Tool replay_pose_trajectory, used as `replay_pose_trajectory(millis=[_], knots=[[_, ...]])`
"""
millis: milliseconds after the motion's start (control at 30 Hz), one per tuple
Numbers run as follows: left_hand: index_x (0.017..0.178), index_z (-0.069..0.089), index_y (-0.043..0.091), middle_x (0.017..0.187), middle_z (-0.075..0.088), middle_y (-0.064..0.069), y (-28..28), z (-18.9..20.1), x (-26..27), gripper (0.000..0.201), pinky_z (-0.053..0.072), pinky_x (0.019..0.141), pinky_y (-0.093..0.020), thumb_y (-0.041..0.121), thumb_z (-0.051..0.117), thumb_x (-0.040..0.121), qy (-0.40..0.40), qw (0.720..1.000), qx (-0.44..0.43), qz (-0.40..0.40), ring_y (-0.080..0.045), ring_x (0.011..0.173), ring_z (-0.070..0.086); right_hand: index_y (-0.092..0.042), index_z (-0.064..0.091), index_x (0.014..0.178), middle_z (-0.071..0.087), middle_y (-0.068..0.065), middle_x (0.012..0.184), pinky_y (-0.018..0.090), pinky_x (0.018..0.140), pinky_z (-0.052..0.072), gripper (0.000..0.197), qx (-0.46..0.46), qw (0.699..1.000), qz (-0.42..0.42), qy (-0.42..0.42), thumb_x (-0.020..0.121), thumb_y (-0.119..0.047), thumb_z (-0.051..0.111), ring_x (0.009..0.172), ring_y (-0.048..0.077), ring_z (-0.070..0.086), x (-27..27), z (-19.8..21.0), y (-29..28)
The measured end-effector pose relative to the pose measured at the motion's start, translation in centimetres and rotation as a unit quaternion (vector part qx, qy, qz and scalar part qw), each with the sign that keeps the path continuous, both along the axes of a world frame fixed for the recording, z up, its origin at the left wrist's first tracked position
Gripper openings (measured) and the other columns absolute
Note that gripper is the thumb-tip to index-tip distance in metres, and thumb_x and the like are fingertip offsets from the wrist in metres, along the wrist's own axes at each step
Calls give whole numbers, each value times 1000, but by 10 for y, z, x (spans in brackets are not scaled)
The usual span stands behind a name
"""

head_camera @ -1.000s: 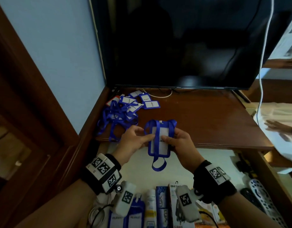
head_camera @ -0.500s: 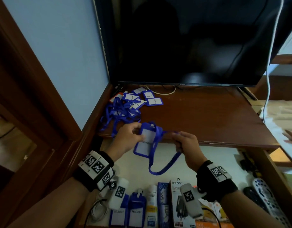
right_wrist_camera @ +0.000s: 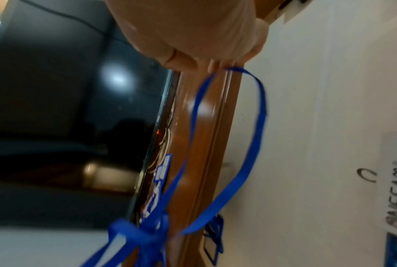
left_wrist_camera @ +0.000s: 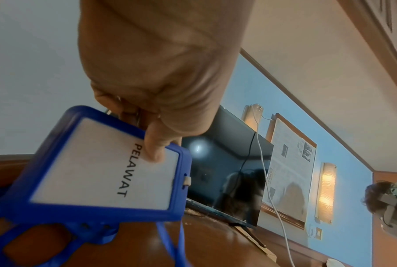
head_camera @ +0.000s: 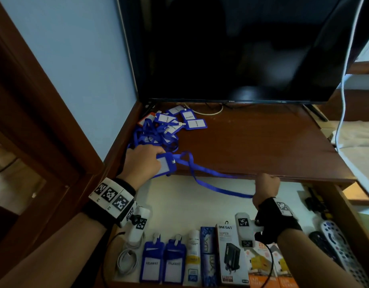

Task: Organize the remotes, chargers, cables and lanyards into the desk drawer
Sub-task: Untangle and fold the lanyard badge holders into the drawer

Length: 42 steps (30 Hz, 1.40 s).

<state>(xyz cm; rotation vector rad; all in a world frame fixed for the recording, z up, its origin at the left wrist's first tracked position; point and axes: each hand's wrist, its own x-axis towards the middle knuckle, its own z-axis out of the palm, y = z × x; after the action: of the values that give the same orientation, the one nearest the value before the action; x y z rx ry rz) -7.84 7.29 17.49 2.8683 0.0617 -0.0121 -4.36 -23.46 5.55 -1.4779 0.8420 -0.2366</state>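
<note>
My left hand (head_camera: pixel 143 162) grips a blue badge holder (head_camera: pixel 166 166) at the desk's front edge; the left wrist view shows its white card reading PELAWAT (left_wrist_camera: pixel 106 168) under my thumb. Its blue strap (head_camera: pixel 212 179) stretches right to my right hand (head_camera: pixel 265 183), which pinches the strap's far end (right_wrist_camera: pixel 227 69) above the open drawer (head_camera: pixel 200 202). A tangled pile of blue lanyards (head_camera: pixel 162 127) lies on the desk (head_camera: pixel 252 142) at the back left. In the drawer's front row are two blue lanyard badges (head_camera: pixel 162 260), a coiled white cable (head_camera: pixel 126 260) and charger boxes (head_camera: pixel 232 252).
A black TV (head_camera: pixel 231 48) stands at the back of the desk. A white cable (head_camera: pixel 343 84) hangs down at the right. Remotes (head_camera: pixel 337 252) lie along the drawer's right side. A wooden door frame (head_camera: pixel 34 121) runs along the left. The drawer's white floor shows behind the front row.
My hands moved apart: the right hand pulled the strap out to the right until it runs long, while the left hand kept the badge holder by the lanyard pile.
</note>
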Motion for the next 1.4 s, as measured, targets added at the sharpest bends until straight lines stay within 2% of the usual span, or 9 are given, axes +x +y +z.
replay_pose_trajectory(millis=[67,167,333,467,567,667,1000,1200,1400], knots=[[114,61,30,118,62,0,-5,2,3,31,32,98,-42,13,54,89,-1,1000,-4,-9,-24,115,51,-15,55,100,56,14,92,38,70,39,26,-39,997,52,31,74,-13,49,88,29,50,-4,4,12],[111,64,31,114,60,4,-15,4,7,30,35,100,-42,11,56,90,15,998,-32,-54,-21,114,49,-11,53,116,58,11,115,29,75,43,31,13,972,231,-38,88,0,52,100,24,56,-11,20,42],[100,70,31,99,59,8,-28,7,8,31,49,90,-34,4,64,86,76,974,-150,-154,-11,100,55,-19,48,129,56,5,126,39,94,52,56,37,842,526,-113,76,-8,64,116,23,56,-23,57,84],[90,72,29,95,63,7,-28,11,6,28,47,90,-33,2,65,85,69,970,-141,-187,-9,96,56,-2,59,112,63,16,104,35,88,51,42,47,765,633,-112,72,-16,60,94,27,61,-30,68,91],[90,74,26,94,66,6,-20,9,3,23,50,89,-36,4,68,83,89,965,-149,-198,-10,93,59,2,63,96,60,8,76,27,63,48,22,34,767,632,-101,78,-9,66,65,17,55,-31,63,86],[98,73,25,97,64,9,-14,6,0,23,48,89,-36,7,68,85,98,972,-113,-181,-10,96,57,0,60,78,46,5,61,28,54,35,13,-34,789,608,-81,87,-6,67,54,15,40,-32,56,79],[96,68,24,93,63,4,6,-1,-6,15,53,71,-25,13,68,85,128,981,-116,-85,-10,85,62,-5,63,76,36,-5,52,24,48,27,29,-60,825,559,-62,100,-14,48,46,10,28,-40,61,68],[86,66,30,95,67,2,20,1,-15,16,52,68,-25,14,67,85,148,984,-67,-70,-12,84,64,-8,66,75,45,0,58,16,45,31,27,-230,768,596,-46,96,-22,56,47,8,35,-38,67,60],[105,68,19,101,64,-1,17,2,-18,20,43,60,-18,13,67,87,95,984,-148,0,-14,87,62,-4,66,87,57,4,57,22,47,38,14,-167,791,585,-66,94,0,55,44,10,44,-39,69,54]])
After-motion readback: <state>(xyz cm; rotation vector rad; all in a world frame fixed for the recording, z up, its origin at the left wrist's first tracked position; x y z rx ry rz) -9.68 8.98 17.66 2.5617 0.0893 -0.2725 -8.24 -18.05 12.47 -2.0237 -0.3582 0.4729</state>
